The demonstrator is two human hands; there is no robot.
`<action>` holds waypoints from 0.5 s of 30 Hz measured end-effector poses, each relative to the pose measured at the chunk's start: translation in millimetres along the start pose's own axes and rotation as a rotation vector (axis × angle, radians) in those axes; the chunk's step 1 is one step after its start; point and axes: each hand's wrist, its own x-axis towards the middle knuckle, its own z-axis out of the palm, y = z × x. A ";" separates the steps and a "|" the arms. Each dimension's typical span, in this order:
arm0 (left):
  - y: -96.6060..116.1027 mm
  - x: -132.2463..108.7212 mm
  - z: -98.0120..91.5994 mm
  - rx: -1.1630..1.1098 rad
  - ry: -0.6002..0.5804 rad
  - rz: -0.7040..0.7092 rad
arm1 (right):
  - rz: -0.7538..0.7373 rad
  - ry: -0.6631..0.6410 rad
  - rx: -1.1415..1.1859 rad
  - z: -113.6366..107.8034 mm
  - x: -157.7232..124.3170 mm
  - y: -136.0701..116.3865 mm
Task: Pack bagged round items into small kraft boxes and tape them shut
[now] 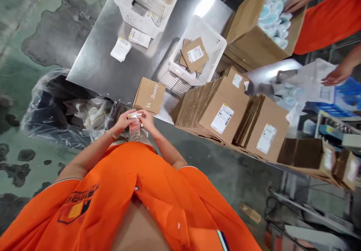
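Together, the left hand (123,120) and right hand (147,119) grip a small white packet with a dangling label (134,126), fingers closed around it. Just beyond them sits a brown cardboard mailer (148,95) on the steel worktop (113,66); stacked flat boxes (222,111) lie right of that mailer, a white basket (194,55) behind it.

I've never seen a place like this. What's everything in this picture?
steel table: one, silver, straight ahead
plastic baskets: two, white, on the table
flat boxes: many, brown, stacked along the table's right side
open carton: one, brown, upper right
soft packets: many, pale blue, inside the carton
plastic bag: one, clear, on the floor at left
co-worker's hands: two, far right
white packet: one, white, between the person's hands
orange top: one, orange, worn by the person
left hand: one, on the packet
right hand: one, on the packet
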 end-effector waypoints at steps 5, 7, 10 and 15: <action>9.2 13.6 3.8 0.125 0.029 -0.013 | -0.012 0.016 0.003 -9.2 4.7 5.5; 10.5 19.8 9.1 0.151 0.060 -0.041 | -0.018 0.040 -0.011 -13.1 5.6 7.3; 12.7 29.6 19.3 0.191 0.108 -0.057 | -0.067 0.124 -0.115 -15.8 1.7 10.6; 11.5 39.4 24.9 0.149 0.043 -0.134 | -0.225 0.257 -0.333 -27.2 -1.0 7.6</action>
